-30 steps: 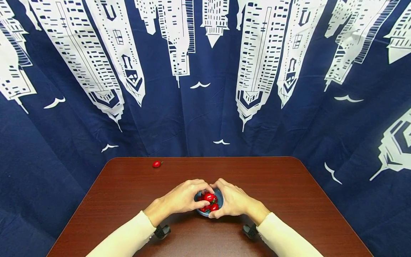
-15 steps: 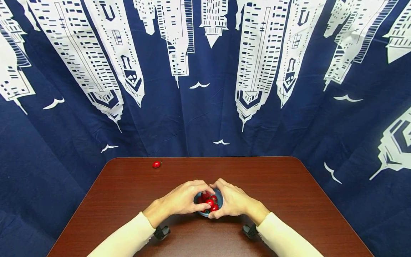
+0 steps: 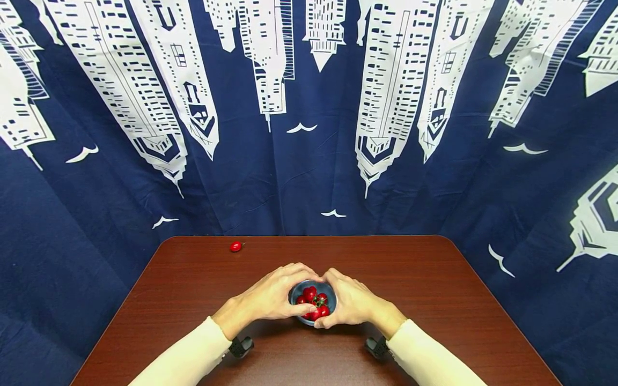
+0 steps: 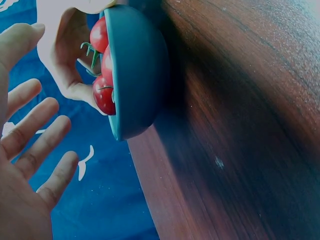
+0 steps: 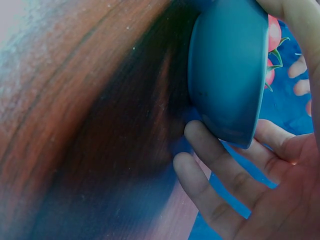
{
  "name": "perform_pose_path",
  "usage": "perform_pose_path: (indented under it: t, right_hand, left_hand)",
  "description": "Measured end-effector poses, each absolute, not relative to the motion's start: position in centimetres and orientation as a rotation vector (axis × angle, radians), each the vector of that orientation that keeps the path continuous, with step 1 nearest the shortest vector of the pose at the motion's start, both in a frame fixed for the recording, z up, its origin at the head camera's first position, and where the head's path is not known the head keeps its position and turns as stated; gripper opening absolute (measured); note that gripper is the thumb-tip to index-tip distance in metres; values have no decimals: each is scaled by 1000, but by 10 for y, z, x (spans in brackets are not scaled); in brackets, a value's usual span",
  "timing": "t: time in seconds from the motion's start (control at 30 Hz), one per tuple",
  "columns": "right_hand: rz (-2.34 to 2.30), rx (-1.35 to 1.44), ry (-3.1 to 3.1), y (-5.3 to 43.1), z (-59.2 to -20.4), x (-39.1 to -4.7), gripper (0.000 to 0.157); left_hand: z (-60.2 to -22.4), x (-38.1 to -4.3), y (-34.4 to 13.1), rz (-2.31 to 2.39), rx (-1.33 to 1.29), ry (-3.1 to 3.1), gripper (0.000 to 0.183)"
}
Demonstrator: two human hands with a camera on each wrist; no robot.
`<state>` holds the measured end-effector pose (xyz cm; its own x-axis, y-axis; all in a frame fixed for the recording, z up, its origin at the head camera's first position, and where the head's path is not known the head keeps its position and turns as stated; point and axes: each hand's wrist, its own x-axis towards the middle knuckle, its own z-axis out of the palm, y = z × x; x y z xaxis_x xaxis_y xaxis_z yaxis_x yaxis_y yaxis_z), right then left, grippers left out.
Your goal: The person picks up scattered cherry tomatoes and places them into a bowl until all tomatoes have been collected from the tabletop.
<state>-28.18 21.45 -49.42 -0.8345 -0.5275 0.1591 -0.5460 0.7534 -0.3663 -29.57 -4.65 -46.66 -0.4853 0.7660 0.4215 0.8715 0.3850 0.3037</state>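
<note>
A small blue bowl [image 3: 330,290] holding several red cherry tomatoes [image 3: 310,293] with green stems stands on the table. My right hand [image 3: 354,300] grips it from the right, thumb at the near rim and fingers round the far side; in the right wrist view, fingers of that hand [image 5: 280,195] reach round the bowl's outer wall [image 5: 230,70]. My left hand [image 3: 275,295] hovers at the left of the bowl, thumb over its near part. In the left wrist view, the left hand [image 4: 35,150] has spread fingers, apart from the tomatoes [image 4: 103,95], and holds nothing.
One loose cherry tomato [image 3: 235,246] lies near the far left edge of the brown wooden table [image 3: 410,268]. Behind the table hangs a dark blue cloth [image 3: 309,177] printed with white buildings and birds.
My left fingers have opened and drawn back from over the tomatoes towards the bowl's far rim. The tomatoes in the bowl have shifted and lie lower. My right hand has stayed in place.
</note>
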Motion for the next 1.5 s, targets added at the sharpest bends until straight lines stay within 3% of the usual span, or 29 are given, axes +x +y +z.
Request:
perform_pose_path:
  t: [0.33, 1.5]
  right_hand:
    - [633, 906, -2891, 214, -495, -283, 92]
    - [652, 868, -2897, 214, -495, -281, 89]
  left_hand:
    - [-464, -298, -54, -700, -1363, -2482, 72]
    - [-485, -336, -118, -668, -888, -2605, 76]
